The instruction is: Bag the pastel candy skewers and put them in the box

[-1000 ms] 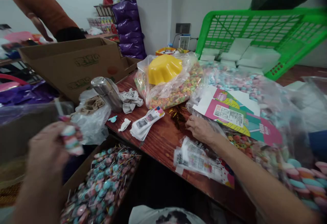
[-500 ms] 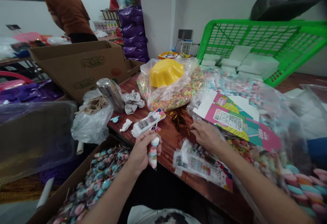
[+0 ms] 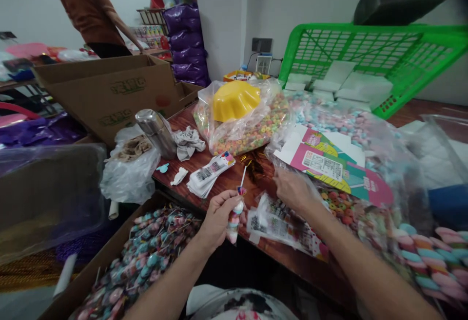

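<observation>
My left hand (image 3: pixel 218 216) is closed around a pastel marshmallow lollipop (image 3: pixel 235 218) in clear wrap, its white stick pointing up, just over the near edge of the wooden table (image 3: pixel 234 193). My right hand (image 3: pixel 292 188) hovers a little to the right, above a pile of small printed plastic bags (image 3: pixel 281 225), its fingers curled together as in a pinch; what they hold is too small to make out. Gold twist ties (image 3: pixel 254 164) lie scattered on the table just beyond both hands.
A carton of wrapped lollipops (image 3: pixel 146 256) stands below the table at left. On the table are a label stack (image 3: pixel 210 174), a steel flask (image 3: pixel 157 132), a cereal-ring bag with a yellow bowl (image 3: pixel 236 100), flat printed boxes (image 3: pixel 329 164), and a green crate (image 3: pixel 369 57). A person in orange (image 3: pixel 95 15) stands far left.
My left hand brought the lollipop from the far left to the table edge, then lifted it slightly toward my right hand. My right hand rose off the table.
</observation>
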Tool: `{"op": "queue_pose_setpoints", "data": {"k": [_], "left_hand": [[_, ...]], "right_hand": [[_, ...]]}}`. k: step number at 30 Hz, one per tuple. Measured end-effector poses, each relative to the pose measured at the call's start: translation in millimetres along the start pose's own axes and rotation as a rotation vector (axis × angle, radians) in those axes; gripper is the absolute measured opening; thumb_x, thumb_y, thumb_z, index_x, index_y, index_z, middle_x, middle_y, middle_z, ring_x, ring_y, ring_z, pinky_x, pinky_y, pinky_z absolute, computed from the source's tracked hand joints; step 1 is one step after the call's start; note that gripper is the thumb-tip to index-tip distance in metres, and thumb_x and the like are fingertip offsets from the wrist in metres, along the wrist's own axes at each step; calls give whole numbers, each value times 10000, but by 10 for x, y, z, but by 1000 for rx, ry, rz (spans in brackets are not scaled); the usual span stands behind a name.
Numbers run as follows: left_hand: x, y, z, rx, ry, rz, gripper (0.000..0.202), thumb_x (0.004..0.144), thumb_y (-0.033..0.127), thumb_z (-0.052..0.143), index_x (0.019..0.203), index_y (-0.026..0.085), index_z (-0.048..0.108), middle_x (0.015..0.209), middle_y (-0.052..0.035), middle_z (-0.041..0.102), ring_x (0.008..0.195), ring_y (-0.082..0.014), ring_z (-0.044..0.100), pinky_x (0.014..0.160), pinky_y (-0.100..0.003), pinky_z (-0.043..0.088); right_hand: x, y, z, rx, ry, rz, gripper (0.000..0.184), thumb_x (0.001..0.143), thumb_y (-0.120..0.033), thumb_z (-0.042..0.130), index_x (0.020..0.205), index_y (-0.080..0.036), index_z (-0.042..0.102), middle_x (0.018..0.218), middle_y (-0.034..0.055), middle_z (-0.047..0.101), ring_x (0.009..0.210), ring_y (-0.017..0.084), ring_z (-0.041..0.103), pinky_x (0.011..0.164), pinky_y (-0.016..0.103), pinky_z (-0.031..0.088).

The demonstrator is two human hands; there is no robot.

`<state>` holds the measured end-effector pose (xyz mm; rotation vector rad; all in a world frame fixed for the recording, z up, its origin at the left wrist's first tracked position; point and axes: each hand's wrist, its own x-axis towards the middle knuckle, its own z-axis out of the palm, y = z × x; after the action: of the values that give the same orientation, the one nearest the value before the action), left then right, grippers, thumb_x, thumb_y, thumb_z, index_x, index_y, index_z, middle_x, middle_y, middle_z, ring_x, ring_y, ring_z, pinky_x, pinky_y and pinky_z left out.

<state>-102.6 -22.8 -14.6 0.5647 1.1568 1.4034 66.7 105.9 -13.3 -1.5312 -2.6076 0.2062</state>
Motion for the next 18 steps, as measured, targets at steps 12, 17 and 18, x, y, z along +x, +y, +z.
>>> {"op": "queue_pose_setpoints", "data": {"k": [12,17,18], "left_hand": [[79,-68,717,305,-311,216,235,789,345,615,791,127,703,562,42,479,431,-29,352,434,-167,323],[19,-129,760,312,-358,100,286,746,394,670,864,138,716,549,38,483,392,-37,348,389,-179,280],[15,-137,765,302,-353,97,290,741,398,675,858,137,718,551,35,484,392,-38,353,388,-181,280]], "right_hand": [[-880,-102,-214,508,599,-318,305,878,-83,440,1039,-218,660,811,37,701,706,138,644,643,255,503],[-968,11,-213,562,591,-245,290,875,-99,447,1004,-230,671,854,29,723,754,141,671,695,263,532],[-986,8,-203,560,589,-232,282,877,-104,448,1007,-229,665,874,31,725,772,142,674,710,265,533]]}}
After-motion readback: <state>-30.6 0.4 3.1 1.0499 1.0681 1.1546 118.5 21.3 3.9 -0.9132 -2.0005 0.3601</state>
